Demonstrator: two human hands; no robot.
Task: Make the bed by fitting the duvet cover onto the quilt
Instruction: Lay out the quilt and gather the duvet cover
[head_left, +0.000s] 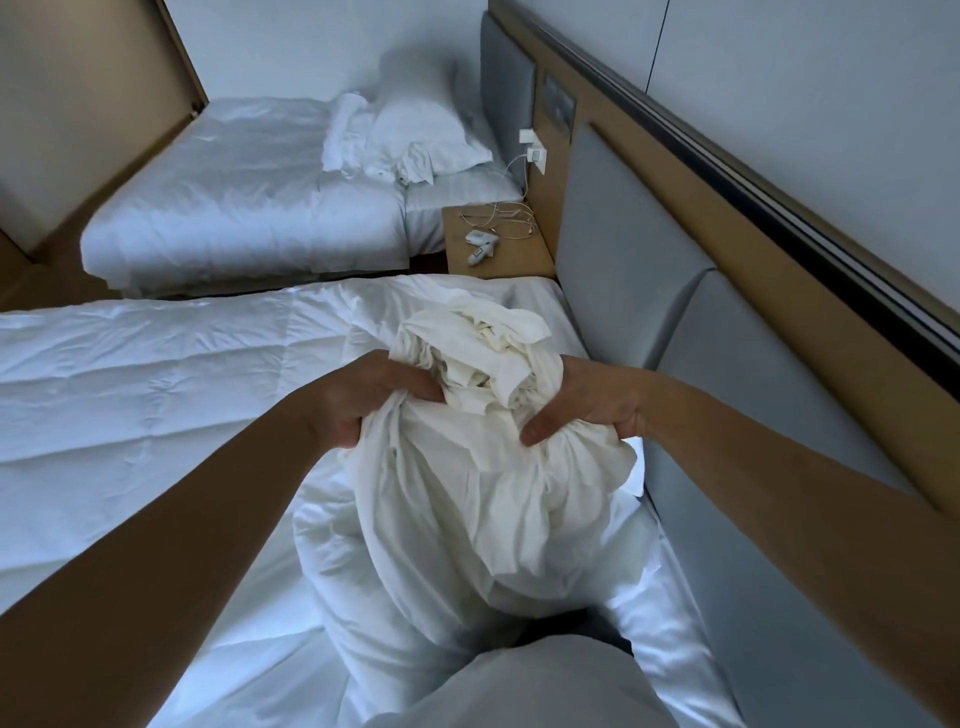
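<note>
Cream duvet cover (483, 467) bunched, gripped by left hand (363, 400), right hand (592, 405), over quilt (156, 374).

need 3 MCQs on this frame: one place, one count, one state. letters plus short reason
1. Where is the nightstand?
A. between the two beds
B. at the far bed's foot
C. behind the person

2. How many beds show?
A. one
B. two
C. three

3. What state is the duvet cover in?
A. spread flat
B. folded square
C. bunched up in both hands

Answers:
1 A: it stands in the gap between the beds, against the headboard.
2 B: a near bed and a far bed.
3 C: the left hand and right hand grip gathered cloth.
</note>
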